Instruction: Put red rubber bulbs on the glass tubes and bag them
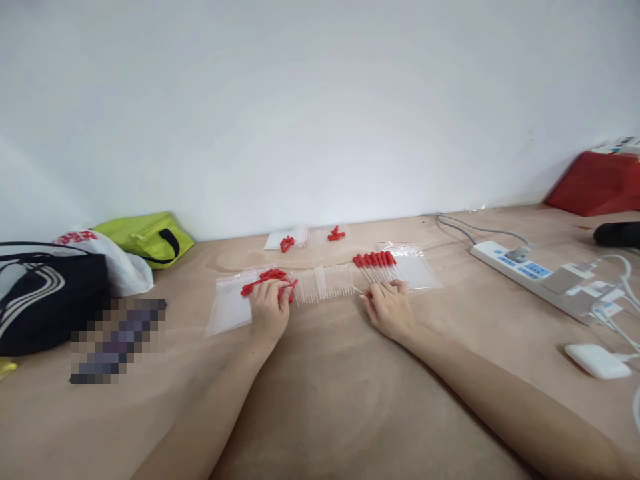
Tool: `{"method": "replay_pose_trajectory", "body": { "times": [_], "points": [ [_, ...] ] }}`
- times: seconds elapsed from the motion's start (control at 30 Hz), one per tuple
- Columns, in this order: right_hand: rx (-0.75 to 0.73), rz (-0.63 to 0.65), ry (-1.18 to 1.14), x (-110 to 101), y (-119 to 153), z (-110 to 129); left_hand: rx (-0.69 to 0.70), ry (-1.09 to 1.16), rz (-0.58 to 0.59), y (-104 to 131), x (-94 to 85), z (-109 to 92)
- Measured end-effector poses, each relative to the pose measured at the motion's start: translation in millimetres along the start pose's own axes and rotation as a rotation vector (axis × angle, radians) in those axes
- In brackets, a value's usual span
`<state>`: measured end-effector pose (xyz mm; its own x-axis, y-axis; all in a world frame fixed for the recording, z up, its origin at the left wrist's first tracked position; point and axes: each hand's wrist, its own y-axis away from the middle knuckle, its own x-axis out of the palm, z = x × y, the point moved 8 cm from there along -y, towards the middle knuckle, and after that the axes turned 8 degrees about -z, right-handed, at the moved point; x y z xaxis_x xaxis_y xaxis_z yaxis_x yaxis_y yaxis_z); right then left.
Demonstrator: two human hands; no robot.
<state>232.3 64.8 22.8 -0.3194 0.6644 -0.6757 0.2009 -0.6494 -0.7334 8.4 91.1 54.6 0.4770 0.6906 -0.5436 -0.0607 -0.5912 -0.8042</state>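
My left hand [270, 310] is closed in a pinch on a red rubber bulb [294, 285], its tip showing past the fingers. Under and around that hand lie more loose red bulbs [273, 274] on a clear zip bag [225, 307]. With my right hand [393, 310] I pinch a thin clear dropper tube [356, 289], which points left. Between my hands lies a row of bare clear tubes [323, 283]. Just beyond my right fingers, several droppers with red bulbs [375, 259] lie side by side, partly on another zip bag [415, 267].
Near the wall, two clear bags [273, 240] carry small piles of red bulbs [337, 234]. A white power strip [515, 270] with plugs and cables stands right. On the left are a dark bag [55, 300], a yellow-green bag [145, 233] and a blurred-out object [117, 343].
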Motion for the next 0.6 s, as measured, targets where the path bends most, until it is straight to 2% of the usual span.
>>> {"method": "replay_pose_trajectory", "body": {
  "times": [0.07,0.13,0.2,0.27,0.43,0.6],
  "points": [
    [-0.032,0.023,-0.033,4,1,1,0.053,0.246,0.093,7,6.3,-18],
    [-0.071,0.049,-0.073,8,2,4,0.104,0.412,0.292,17,18.5,-37],
    [-0.108,0.066,-0.105,10,3,6,0.158,0.481,0.469,28,26.7,-54],
    [-0.134,0.072,-0.128,10,3,9,0.178,0.476,0.555,33,28.7,-61],
    [-0.154,0.101,-0.17,12,2,11,0.117,0.414,0.527,31,28.0,-60],
    [-0.154,0.098,-0.22,13,2,14,0.072,0.36,0.464,34,42.8,-57]
  ]
}}
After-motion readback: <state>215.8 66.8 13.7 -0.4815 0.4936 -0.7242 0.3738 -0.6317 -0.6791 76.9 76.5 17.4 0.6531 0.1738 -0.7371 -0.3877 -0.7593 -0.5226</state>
